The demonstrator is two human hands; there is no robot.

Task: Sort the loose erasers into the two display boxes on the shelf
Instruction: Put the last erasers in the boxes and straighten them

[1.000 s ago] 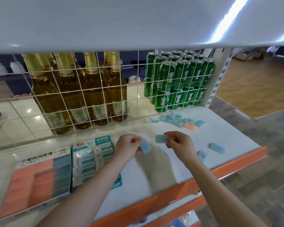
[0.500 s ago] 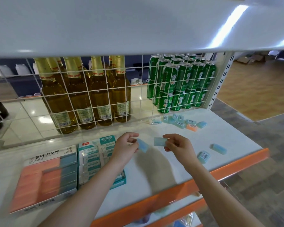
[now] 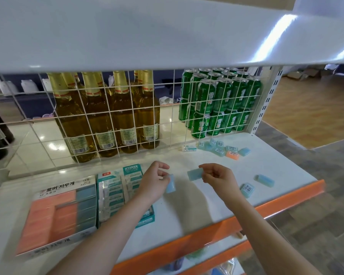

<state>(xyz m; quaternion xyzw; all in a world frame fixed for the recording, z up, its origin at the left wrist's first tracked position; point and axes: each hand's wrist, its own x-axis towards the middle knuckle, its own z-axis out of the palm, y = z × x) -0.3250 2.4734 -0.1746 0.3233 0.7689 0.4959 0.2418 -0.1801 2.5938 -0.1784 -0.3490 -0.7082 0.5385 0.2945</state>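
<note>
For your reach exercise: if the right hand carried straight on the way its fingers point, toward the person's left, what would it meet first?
Most likely the blue eraser pinched in the left hand. The right hand, holding its own eraser, points that way across bare shelf; depth is hard to judge.

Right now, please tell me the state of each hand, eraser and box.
Left hand: pinching pale blue eraser.
Right hand: pinching second blue eraser.
Orange-and-grey display box: open, nearly full.
Teal display box: open, partly hidden.
Loose erasers: lying on shelf.
</note>
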